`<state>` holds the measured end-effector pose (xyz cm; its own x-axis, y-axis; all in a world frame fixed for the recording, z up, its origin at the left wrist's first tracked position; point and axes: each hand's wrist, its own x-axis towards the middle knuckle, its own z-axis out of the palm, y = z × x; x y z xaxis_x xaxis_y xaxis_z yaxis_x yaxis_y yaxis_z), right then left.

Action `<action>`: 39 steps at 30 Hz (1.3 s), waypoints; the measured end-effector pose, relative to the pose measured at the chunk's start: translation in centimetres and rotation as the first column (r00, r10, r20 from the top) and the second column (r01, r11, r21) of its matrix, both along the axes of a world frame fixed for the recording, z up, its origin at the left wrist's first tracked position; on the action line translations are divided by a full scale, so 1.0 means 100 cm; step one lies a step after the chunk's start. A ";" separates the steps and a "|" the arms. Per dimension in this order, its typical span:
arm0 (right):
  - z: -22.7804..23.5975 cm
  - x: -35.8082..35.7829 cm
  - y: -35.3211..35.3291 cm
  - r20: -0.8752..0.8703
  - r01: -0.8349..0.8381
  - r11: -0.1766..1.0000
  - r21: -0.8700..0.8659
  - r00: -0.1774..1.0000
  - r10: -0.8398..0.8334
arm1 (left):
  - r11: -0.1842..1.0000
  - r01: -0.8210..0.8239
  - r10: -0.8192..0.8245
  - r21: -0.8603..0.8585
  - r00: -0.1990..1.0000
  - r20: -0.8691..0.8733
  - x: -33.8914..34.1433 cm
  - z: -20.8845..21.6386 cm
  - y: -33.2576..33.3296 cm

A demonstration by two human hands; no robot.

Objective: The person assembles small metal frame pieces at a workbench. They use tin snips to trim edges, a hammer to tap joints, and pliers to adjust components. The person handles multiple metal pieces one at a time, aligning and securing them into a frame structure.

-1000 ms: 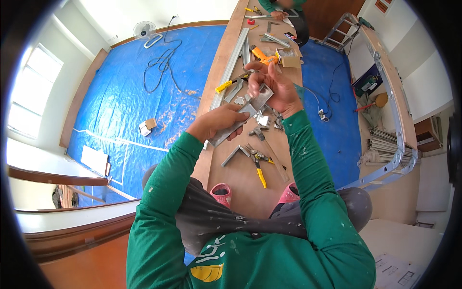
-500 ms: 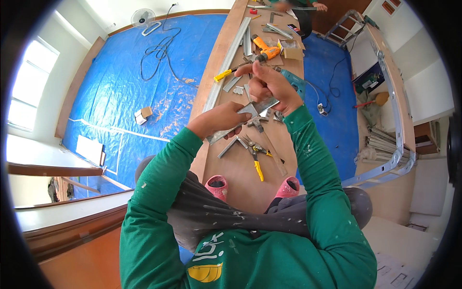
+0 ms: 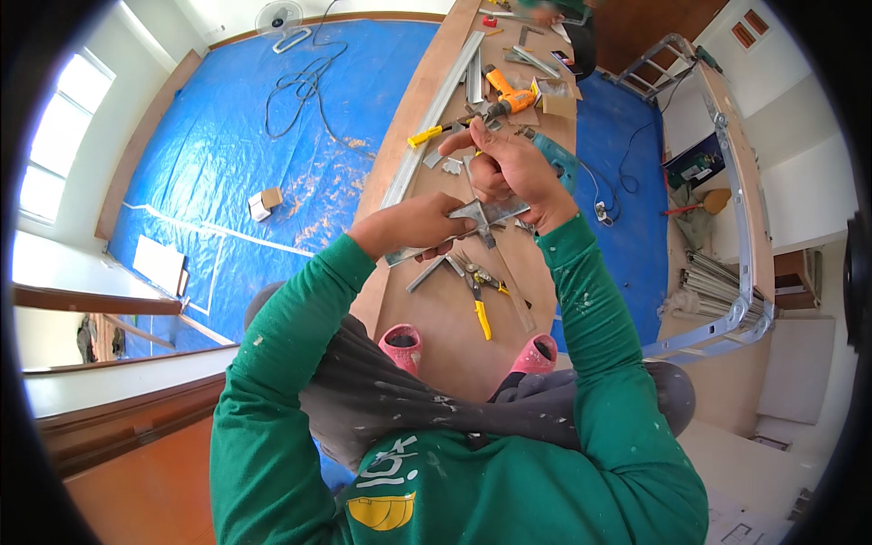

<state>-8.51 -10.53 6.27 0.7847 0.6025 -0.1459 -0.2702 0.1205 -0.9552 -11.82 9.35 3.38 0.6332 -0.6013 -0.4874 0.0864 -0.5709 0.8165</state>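
Note:
A short piece of galvanized metal channel [image 3: 470, 213] is held across my front, above the wooden plank. My left hand [image 3: 411, 223] is closed on its left part, thumb on top and fingers beneath. Curled around the right end is my right hand [image 3: 520, 174], with its thumb and index finger raised; part of the metal is hidden by it. Beneath the metal lie tin snips [image 3: 480, 304] with yellow handles and a hammer [image 3: 509, 282], partly covered. A yellow-handled cutter knife [image 3: 425, 136] lies beyond my hands, near an orange drill [image 3: 510, 95] and a teal power tool [image 3: 556, 159].
Long metal profiles [image 3: 436, 113] run along the plank's left edge. An open cardboard box [image 3: 558, 98] stands behind the drill. Blue sheeting [image 3: 209, 136] covers the floor, with a coiled cable [image 3: 300, 91]. A folded ladder [image 3: 745, 227] stands right; another person [image 3: 577, 23] is at the far end.
My view has shifted slightly. Both hands keep the metal channel at nearly the same place and angle, and the right hand's raised finger has moved a little.

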 end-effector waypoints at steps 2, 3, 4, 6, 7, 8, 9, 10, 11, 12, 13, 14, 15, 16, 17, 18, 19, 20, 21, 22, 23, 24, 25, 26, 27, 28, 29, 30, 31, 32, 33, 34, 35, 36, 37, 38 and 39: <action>-0.002 -0.005 0.005 0.026 0.020 0.999 -0.033 0.999 -0.019 | 1.000 0.012 -0.012 0.014 1.000 0.002 -0.001 -0.002 0.003; -0.001 -0.008 0.007 0.036 0.030 0.999 -0.044 0.999 -0.028 | 1.000 0.022 -0.022 0.021 1.000 0.001 0.000 -0.002 0.004; -0.001 -0.010 0.010 0.046 0.036 0.998 -0.052 0.998 -0.034 | 0.999 0.029 -0.029 0.031 1.000 -0.001 0.000 -0.001 0.006; 0.000 -0.015 0.013 0.064 0.077 0.993 -0.095 0.995 -0.071 | 0.999 0.033 -0.033 0.040 0.999 -0.007 -0.001 0.001 0.007; 0.001 -0.016 0.015 0.078 0.096 0.989 -0.114 0.993 -0.087 | 0.999 0.035 -0.035 0.041 0.999 -0.008 -0.002 0.001 0.007; 0.004 -0.019 0.018 0.109 0.088 0.985 -0.146 0.991 -0.073 | 0.998 0.037 -0.037 0.042 0.999 -0.009 -0.002 -0.001 0.008; 0.006 -0.022 0.021 0.140 0.082 0.981 -0.178 0.988 -0.057 | 0.999 0.028 -0.027 0.039 1.000 -0.010 -0.004 -0.006 0.008; 0.007 -0.025 0.023 0.174 0.084 0.974 -0.209 0.984 -0.047 | 0.998 0.029 -0.028 0.057 1.000 -0.014 -0.005 -0.006 0.008; 0.004 -0.027 0.026 0.184 0.086 0.973 -0.214 0.982 -0.046 | 0.997 0.030 -0.029 0.075 0.999 -0.019 -0.006 -0.007 0.008; -0.003 -0.030 0.032 0.193 0.088 0.972 -0.218 0.980 -0.046 | 0.995 0.032 -0.029 0.093 0.999 -0.024 -0.007 -0.008 0.008; -0.005 -0.031 0.037 0.205 0.089 0.971 -0.220 0.978 -0.043 | 0.994 0.029 -0.028 0.107 0.999 -0.019 -0.006 -0.008 0.009; -0.004 -0.031 0.037 0.216 0.095 0.968 -0.233 0.975 -0.044 | 0.992 0.027 -0.026 0.120 1.000 -0.013 -0.005 -0.008 0.010; 0.001 -0.030 0.036 0.227 0.101 0.964 -0.245 0.973 -0.044 | 0.991 0.025 -0.024 0.134 1.000 -0.008 -0.004 -0.008 0.011; 0.003 -0.031 0.035 0.235 0.112 0.959 -0.260 0.971 -0.049 | 0.990 0.021 -0.019 0.138 1.000 -0.018 -0.004 -0.007 0.010; 0.001 -0.032 0.037 0.248 0.129 0.950 -0.284 0.967 -0.057 | 0.990 0.018 -0.015 0.142 0.999 -0.029 -0.003 -0.005 0.009; -0.003 -0.033 0.042 0.262 0.146 0.940 -0.308 0.963 -0.064 | 0.989 0.015 -0.010 0.146 0.999 -0.039 -0.004 -0.005 0.008; -0.006 -0.034 0.045 0.280 0.165 0.930 -0.328 0.957 -0.071 | 0.989 0.015 -0.011 0.145 0.999 -0.035 -0.004 -0.005 0.008; -0.010 -0.034 0.048 0.294 0.172 0.926 -0.336 0.953 -0.070 | 0.989 0.015 -0.011 0.145 0.999 -0.031 -0.004 -0.006 0.009; -0.015 -0.035 0.050 0.308 0.179 0.922 -0.344 0.949 -0.069 | 0.989 0.015 -0.012 0.145 1.000 -0.027 -0.004 -0.007 0.009; -0.018 -0.036 0.052 0.319 0.181 0.918 -0.352 0.946 -0.065 | 0.990 0.009 -0.004 0.140 0.999 -0.037 -0.005 -0.009 0.009; -0.019 -0.037 0.053 0.317 0.180 0.919 -0.350 0.946 -0.065 | 0.991 0.003 0.003 0.136 0.999 -0.047 -0.006 -0.011 0.009; -0.020 -0.036 0.055 0.316 0.179 0.920 -0.348 0.947 -0.064 | 0.991 -0.003 0.011 0.131 0.998 -0.057 -0.006 -0.013 0.010; -0.019 -0.035 0.055 0.320 0.182 0.921 -0.346 0.945 -0.067 | 0.991 0.009 -0.001 0.132 0.998 -0.058 -0.005 -0.017 0.011; -0.023 -0.034 0.056 0.343 0.191 0.915 -0.354 0.937 -0.063 | 0.991 0.021 -0.013 0.133 0.998 -0.059 -0.004 -0.020 0.012; -0.030 -0.033 0.057 0.365 0.199 0.910 -0.363 0.929 -0.058 | 0.990 0.032 -0.024 0.134 0.998 -0.059 -0.003 -0.023 0.013; -0.034 -0.034 0.059 0.384 0.208 0.906 -0.369 0.922 -0.055 | 0.988 0.033 -0.025 0.152 0.998 -0.058 -0.004 -0.021 0.013; -0.036 -0.033 0.059 0.381 0.199 0.904 -0.378 0.923 -0.044 | 0.985 0.034 -0.025 0.170 0.998 -0.057 -0.005 -0.020 0.013; -0.036 -0.033 0.059 0.378 0.190 0.902 -0.387 0.925 -0.033 | 0.982 0.035 -0.025 0.188 0.998 -0.056 -0.006 -0.018 0.013; -0.036 -0.033 0.058 0.376 0.184 0.899 -0.397 0.926 -0.023 | 0.982 0.027 -0.014 0.188 0.998 -0.068 -0.007 -0.020 0.013; -0.040 -0.035 0.060 0.443 0.234 0.890 -0.393 0.896 -0.040 | 0.982 0.019 -0.003 0.187 0.997 -0.081 -0.008 -0.022 0.012; -0.049 -0.037 0.063 0.508 0.283 0.879 -0.384 0.859 -0.055 | 0.982 0.011 0.006 0.186 0.996 -0.093 -0.009 -0.024 0.012; -0.054 -0.037 0.066 0.571 0.331 0.868 -0.369 0.818 -0.069 | 0.980 0.022 -0.003 0.200 0.996 -0.091 -0.008 -0.022 0.012; -0.057 -0.037 0.065 0.559 0.325 0.877 -0.354 0.825 -0.080 | 0.976 0.033 -0.014 0.214 0.996 -0.089 -0.006 -0.020 0.012; -0.059 -0.037 0.063 0.547 0.320 0.885 -0.339 0.832 -0.092 | 0.973 0.046 -0.026 0.228 0.996 -0.088 -0.005 -0.019 0.012; -0.059 -0.036 0.062 0.534 0.316 0.893 -0.321 0.839 -0.105 | 0.975 0.018 -0.002 0.220 0.997 -0.072 -0.004 -0.019 0.011; -0.057 -0.030 0.057 0.393 0.230 0.929 -0.291 0.914 -0.103 | 0.977 -0.008 0.020 0.212 0.998 -0.057 -0.005 -0.019 0.008; -0.052 -0.019 0.048 0.242 0.148 0.958 -0.245 0.966 -0.088 | 0.979 -0.032 0.042 0.204 0.998 -0.042 -0.006 -0.019 0.006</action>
<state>-10.42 -5.73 1.11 0.8783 0.4687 -0.0945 -0.0418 -0.1215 -0.9917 -12.38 9.95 1.44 0.6274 -0.4636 -0.6257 0.1450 -0.7199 0.6788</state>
